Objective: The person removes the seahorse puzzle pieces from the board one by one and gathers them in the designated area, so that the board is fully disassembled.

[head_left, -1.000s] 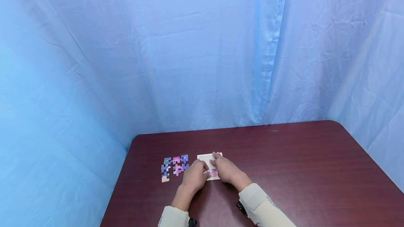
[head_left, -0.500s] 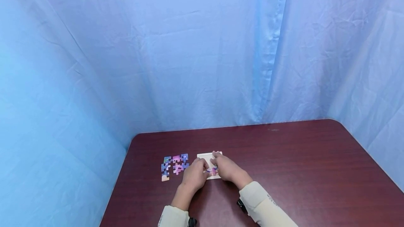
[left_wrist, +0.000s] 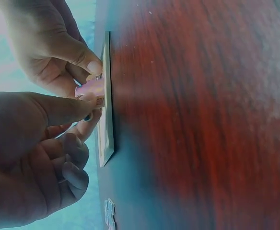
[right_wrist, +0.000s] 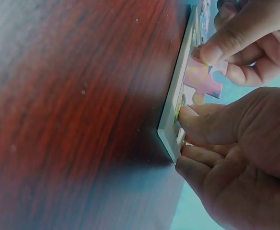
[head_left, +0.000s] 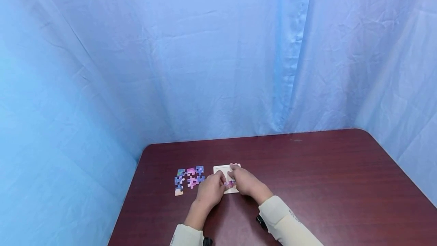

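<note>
A pale puzzle tray [head_left: 221, 168] lies on the table under both hands. My left hand [head_left: 209, 190] pinches a pink jigsaw piece [right_wrist: 204, 80] between thumb and fingers. That piece is tilted up on edge over the tray in the right wrist view. With its fingers at the rim and its thumb inside, my right hand [head_left: 249, 184] holds the tray's right side. The right thumb touches a yellow-green piece [right_wrist: 180, 115] low in the tray, mostly hidden by the hand. The near part of the tray is partly covered by the hands in the head view.
Several loose jigsaw pieces [head_left: 192, 181], blue, pink and purple, lie on the dark red table [head_left: 307, 177] left of the tray. Blue curtains [head_left: 218, 56] hang behind the table and along its sides.
The pink piece has turned and shifted slightly in the left fingers. Both hands stay nearly in place, and the tray and loose pieces keep their arrangement.
</note>
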The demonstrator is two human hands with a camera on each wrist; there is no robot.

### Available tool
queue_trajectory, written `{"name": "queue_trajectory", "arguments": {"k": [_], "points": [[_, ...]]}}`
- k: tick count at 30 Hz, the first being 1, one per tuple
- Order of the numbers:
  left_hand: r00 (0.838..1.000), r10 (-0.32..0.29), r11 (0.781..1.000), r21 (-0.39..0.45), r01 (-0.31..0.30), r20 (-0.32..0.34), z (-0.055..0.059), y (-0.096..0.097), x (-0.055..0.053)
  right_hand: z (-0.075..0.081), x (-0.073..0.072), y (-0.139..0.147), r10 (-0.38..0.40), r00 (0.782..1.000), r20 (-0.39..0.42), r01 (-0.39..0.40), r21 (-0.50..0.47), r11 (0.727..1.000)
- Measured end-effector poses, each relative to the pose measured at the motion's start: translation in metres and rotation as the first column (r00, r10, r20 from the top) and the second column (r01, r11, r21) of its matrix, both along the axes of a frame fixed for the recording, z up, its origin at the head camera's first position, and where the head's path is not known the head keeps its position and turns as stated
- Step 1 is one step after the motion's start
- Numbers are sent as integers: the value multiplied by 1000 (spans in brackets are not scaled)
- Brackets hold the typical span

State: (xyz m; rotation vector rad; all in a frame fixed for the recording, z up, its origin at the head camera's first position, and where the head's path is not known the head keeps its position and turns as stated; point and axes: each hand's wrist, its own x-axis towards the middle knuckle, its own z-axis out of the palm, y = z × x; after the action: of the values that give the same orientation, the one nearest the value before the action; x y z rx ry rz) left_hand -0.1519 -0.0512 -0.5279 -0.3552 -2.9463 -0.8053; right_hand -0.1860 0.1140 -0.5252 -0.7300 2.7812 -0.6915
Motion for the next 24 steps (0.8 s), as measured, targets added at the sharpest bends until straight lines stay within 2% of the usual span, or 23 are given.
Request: {"name": "queue_trajectory", "arguments": {"k": [7, 16, 24], "points": [[1000, 10, 999, 31, -9, -2, -2, -4, -1, -1, -1, 0, 3, 1000, -2, -3, 1, 1000], [999, 36, 997, 71, -35, -1, -1, -12, 4, 1, 1, -1, -13, 1000, 17, 12, 13, 1000], [996, 84, 993, 81, -86, 38, -1, -23, 8, 0, 1, 0, -18, 1000, 14, 17, 23, 1000]]}}
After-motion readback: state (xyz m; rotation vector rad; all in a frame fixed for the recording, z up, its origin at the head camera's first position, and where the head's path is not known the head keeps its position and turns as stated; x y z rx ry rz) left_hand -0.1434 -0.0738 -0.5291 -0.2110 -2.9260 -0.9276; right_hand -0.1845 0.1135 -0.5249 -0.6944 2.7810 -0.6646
